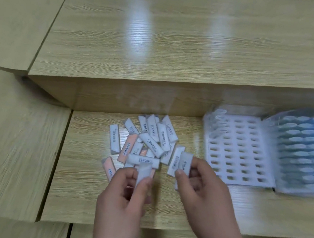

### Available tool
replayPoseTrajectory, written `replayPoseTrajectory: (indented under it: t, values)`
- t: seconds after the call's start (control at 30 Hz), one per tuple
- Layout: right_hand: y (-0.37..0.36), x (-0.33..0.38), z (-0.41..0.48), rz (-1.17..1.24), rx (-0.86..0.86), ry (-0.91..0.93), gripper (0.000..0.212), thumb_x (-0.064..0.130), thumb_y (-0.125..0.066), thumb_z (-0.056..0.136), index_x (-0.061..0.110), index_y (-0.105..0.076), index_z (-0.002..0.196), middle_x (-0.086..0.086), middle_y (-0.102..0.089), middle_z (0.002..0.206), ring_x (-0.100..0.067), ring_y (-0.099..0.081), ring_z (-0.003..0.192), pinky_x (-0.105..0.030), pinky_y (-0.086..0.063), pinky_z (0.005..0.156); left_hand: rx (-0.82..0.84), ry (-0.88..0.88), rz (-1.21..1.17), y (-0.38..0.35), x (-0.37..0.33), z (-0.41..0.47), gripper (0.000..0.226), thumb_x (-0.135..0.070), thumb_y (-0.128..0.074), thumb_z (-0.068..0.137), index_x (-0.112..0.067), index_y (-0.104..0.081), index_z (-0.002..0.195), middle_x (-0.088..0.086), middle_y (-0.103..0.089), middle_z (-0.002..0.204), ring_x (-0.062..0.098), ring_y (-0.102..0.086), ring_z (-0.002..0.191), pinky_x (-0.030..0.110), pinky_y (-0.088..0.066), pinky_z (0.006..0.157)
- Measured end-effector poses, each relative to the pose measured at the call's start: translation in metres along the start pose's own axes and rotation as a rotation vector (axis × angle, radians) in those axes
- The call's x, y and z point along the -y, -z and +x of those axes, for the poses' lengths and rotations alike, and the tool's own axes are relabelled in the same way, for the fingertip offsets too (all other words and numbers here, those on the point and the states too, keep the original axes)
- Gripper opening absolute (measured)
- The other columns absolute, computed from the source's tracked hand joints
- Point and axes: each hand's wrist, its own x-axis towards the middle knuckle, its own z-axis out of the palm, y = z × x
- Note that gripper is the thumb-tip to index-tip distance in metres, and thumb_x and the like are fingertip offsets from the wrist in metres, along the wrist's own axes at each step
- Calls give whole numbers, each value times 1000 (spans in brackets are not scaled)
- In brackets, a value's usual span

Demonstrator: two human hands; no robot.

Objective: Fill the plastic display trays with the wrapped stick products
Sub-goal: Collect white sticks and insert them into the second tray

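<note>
White-wrapped sticks are held in both hands: one wrapped stick (pixel 144 174) is pinched by the left hand (pixel 125 197), another stick (pixel 185 163) is gripped by the right hand (pixel 203 186). Just beyond them, a loose pile of wrapped sticks (pixel 146 142), mostly white with a few orange, is spread on the wooden desk (pixel 164 209). To the right, a white slotted tray (pixel 238 149) is seen with its visible slots unfilled, beside a stack of clear trays (pixel 304 151). Filling appears barely begun; nearly all remains.
</note>
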Motion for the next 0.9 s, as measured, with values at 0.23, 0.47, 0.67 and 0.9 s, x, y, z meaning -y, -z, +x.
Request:
replayPoseTrajectory:
  t: [0.23,0.47,0.67,0.9]
  values:
    - [84,-6,11,-3,-127,132,13,50,-55,92,57,-63,100,18,-67,82,-1,-66,71,-5,-45,58,234,-54,-164,-38,-38,1,30,-4,-67,90,-34,-71,91,4,-76,86,19,-74,79,30,-60,64]
    - [128,-22,43,-405,-147,166,31,29,-58,91,45,-57,118,26,-56,90,5,-55,86,-12,-39,62,232,-197,-83,-78,-60,14,16,-26,-80,83,-36,-75,94,-7,-72,96,11,-67,87,17,-50,77]
    - [130,-22,64,-493,-117,209,15,32,-60,92,35,-63,107,26,-57,85,8,-50,70,-8,-33,62,168,-278,47,-109,-60,21,9,-38,-74,83,-43,-74,90,-2,-60,67,13,-52,58,24,-44,53]
    - [123,-31,67,-403,-172,405,17,15,-67,90,18,-73,105,7,-68,100,-7,-63,90,-25,-51,72,112,-287,217,-124,-44,25,15,-42,-74,81,-53,-72,90,-20,-52,63,1,-48,54,10,-39,57]
